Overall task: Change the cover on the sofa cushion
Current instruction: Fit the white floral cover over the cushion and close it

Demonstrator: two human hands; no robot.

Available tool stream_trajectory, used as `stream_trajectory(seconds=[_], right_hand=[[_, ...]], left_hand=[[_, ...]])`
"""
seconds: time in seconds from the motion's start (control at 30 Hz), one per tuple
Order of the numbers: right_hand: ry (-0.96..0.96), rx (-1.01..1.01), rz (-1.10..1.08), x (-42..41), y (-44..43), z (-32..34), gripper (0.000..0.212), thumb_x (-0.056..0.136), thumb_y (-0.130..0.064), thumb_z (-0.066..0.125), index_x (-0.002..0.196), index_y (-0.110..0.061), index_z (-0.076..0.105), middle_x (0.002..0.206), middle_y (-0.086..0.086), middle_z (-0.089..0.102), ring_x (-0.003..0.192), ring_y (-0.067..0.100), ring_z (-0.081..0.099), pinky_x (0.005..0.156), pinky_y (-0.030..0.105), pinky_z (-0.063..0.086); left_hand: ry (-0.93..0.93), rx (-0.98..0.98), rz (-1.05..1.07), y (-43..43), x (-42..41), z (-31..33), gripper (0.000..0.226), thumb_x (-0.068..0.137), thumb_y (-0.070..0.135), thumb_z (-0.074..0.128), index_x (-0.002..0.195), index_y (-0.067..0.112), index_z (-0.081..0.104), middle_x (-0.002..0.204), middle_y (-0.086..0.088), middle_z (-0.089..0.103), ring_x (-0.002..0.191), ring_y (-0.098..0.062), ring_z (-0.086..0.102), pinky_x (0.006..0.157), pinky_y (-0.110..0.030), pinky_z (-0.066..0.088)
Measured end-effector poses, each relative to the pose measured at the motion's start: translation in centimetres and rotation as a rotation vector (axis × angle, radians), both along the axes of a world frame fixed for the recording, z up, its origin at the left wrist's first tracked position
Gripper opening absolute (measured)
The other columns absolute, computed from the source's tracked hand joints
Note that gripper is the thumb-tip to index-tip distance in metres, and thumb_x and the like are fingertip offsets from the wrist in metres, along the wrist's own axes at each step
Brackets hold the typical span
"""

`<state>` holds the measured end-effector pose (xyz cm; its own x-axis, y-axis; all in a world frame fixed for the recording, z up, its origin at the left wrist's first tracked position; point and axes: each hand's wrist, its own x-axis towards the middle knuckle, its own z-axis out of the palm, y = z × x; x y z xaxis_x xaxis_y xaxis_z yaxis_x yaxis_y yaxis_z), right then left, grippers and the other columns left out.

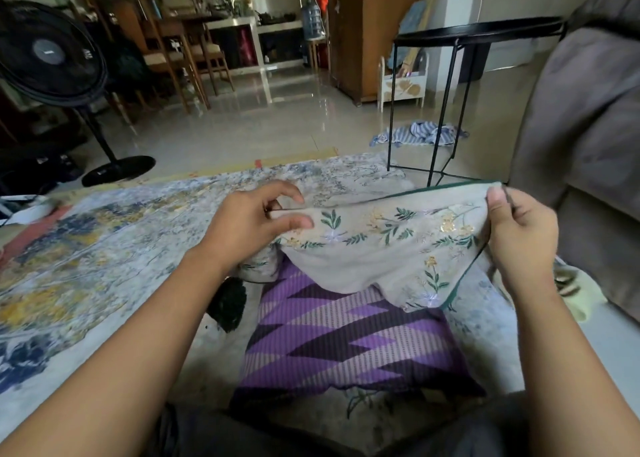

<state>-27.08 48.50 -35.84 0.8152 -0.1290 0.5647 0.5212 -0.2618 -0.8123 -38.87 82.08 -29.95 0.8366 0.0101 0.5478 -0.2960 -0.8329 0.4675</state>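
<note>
Cushion (346, 345), purple with a zigzag pattern, lies flat on the patterned rug (104, 248) directly in front of the seated person. Floral cover (388, 248), pale grey with green trim and embroidered sprigs, is held spread above the far end of the cushion; its lower edge sags down and overlaps that end. The cushion is not inside the cover.

Left hand (249, 224), above the cushion's far left corner, has thumb and fingers curled in a narrow pinch on the cover's left edge. Right hand (519, 238), above and beyond the cushion's far right corner, grips the cover's right corner between the thumb and curled fingers, lifting it higher than the left side.

Surroundings, relative to the cushion:
- dark fuzzy item (228, 304), just beside its left edge, not identifiable
- grey sofa (588, 110), to its right
- black side table (478, 30), beyond it to the right, on thin metal legs
- striped cloth (419, 132), crumpled on the tiled floor beyond it, at the foot of that table
- black standing fan (48, 54), well beyond it to the left
</note>
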Motion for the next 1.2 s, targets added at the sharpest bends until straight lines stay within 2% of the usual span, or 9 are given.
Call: stream_trajectory(seconds=[0.23,0.43,0.5,0.6,0.7,0.83,0.97,1.1,1.2], right_hand=[[0.038,0.448,0.073,0.0,-2.0,1.9,0.028,0.104,-0.023,0.047,0.079,-0.024,0.059,0.059,-0.015,0.053,0.055,0.004,0.041,0.057,0.020,0.032],[0.123,0.017,0.326,-1.6,-0.8,1.6,0.020,0.095,-0.011,0.061,0.091,-0.030,0.066,0.081,0.016,0.064,0.079,0.014,0.061,0.079,0.024,0.050],[0.061,-0.208,0.440,-3.4,2.2,1.8,0.019,0.090,-0.028,0.070,0.104,-0.038,0.063,0.101,-0.001,0.068,0.101,0.008,0.063,0.096,0.034,0.050],[-0.093,-0.692,0.492,-6.5,6.8,1.2,0.045,0.082,-0.058,0.067,0.125,-0.050,0.055,0.141,-0.008,0.041,0.142,0.011,0.030,0.119,0.056,0.015],[-0.220,-0.924,0.356,-9.0,9.8,0.0,0.054,0.078,-0.056,0.068,0.130,-0.051,0.054,0.157,0.011,0.008,0.150,0.032,-0.011,0.111,0.070,-0.011],[-0.110,-0.622,0.338,-10.2,11.2,0.2,0.064,0.076,-0.071,0.056,0.134,-0.044,0.052,0.162,0.011,-0.013,0.145,0.034,-0.032,0.112,0.065,-0.017],[-0.150,-0.349,0.210,-8.2,10.6,-0.6,0.033,0.084,-0.050,0.061,0.107,-0.030,0.073,0.148,0.009,0.036,0.146,0.035,0.018,0.115,0.061,0.021],[-0.020,0.131,0.455,-7.3,8.7,1.3,0.016,0.094,-0.023,0.061,0.105,-0.017,0.070,0.104,-0.017,0.069,0.103,0.001,0.061,0.088,0.020,0.045],[0.204,0.551,0.617,-6.6,7.1,3.0,0.019,0.101,-0.008,0.050,0.108,-0.012,0.067,0.103,-0.005,0.075,0.101,0.013,0.069,0.091,0.027,0.052]], left_hand=[[-0.006,0.305,0.225,-0.1,-0.2,-2.4,0.044,0.075,0.074,0.060,0.099,0.039,0.069,0.080,0.005,0.075,0.072,-0.013,0.070,0.063,-0.030,0.055],[0.046,0.062,0.267,-2.1,1.1,-0.9,0.035,0.075,0.063,0.067,0.089,0.031,0.072,0.073,0.003,0.069,0.067,-0.016,0.064,0.059,-0.031,0.048],[0.024,0.000,0.255,-3.7,2.3,0.6,0.031,0.076,0.060,0.072,0.082,0.030,0.071,0.068,0.003,0.068,0.060,-0.016,0.062,0.062,-0.031,0.048],[-0.032,-0.123,0.228,-6.4,3.8,3.5,0.026,0.077,0.051,0.077,0.078,0.027,0.070,0.063,0.000,0.068,0.050,-0.015,0.056,0.053,-0.030,0.046],[-0.057,-0.283,0.175,-8.4,4.7,6.1,0.012,0.083,0.031,0.077,0.089,0.022,0.071,0.060,0.006,0.067,0.047,-0.011,0.053,0.045,-0.023,0.041],[-0.024,-0.711,0.047,-9.1,5.6,8.5,0.030,0.086,0.009,0.073,0.110,0.026,0.071,0.112,-0.005,0.072,0.103,-0.025,0.069,0.085,-0.038,0.058],[0.024,-0.944,-0.042,-9.6,5.5,9.2,0.050,0.085,-0.012,0.064,0.122,0.022,0.064,0.079,-0.002,0.069,0.063,-0.010,0.064,0.060,-0.025,0.054],[0.108,-0.886,-0.081,-9.1,5.5,8.0,0.066,0.087,-0.012,0.058,0.138,0.029,0.047,0.112,-0.017,0.069,0.089,-0.015,0.066,0.076,-0.026,0.049],[0.296,-0.849,-0.264,-8.9,5.9,5.7,0.093,0.086,-0.015,0.053,0.148,0.047,0.023,0.152,-0.010,0.043,0.134,-0.023,0.047,0.091,-0.029,0.039]])
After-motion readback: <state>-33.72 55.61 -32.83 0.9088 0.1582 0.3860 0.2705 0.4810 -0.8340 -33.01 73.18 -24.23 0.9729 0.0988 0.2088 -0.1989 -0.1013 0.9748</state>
